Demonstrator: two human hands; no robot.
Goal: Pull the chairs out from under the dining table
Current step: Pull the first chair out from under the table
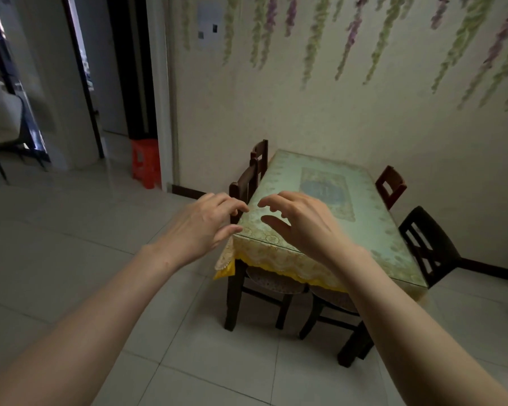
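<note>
Left hand [206, 224] and right hand [299, 221] both stretched forward, palms down, fingers loosely curled and spread, holding nothing. They hover side by side over the near left corner of the dining table [373, 230], fingertips close to each other but apart. Whether they touch the tabletop cannot be told.

Table stands at 1 o'clock from the hands, its far end toward the wall, covered by a lace tablecloth [264, 253] with a yellow hem hanging over the near edge.

Two chairs [276, 284] sit tucked under the near edge, at 5 o'clock, seats under the cloth. Two dark chair backs [248, 178] at 12 o'clock, close against the left side. A red-brown chair [390, 186] and a black chair [428, 244] at 3 o'clock, on the right side.

Orange plastic stool [145, 162] at 10 o'clock by the doorway.
</note>
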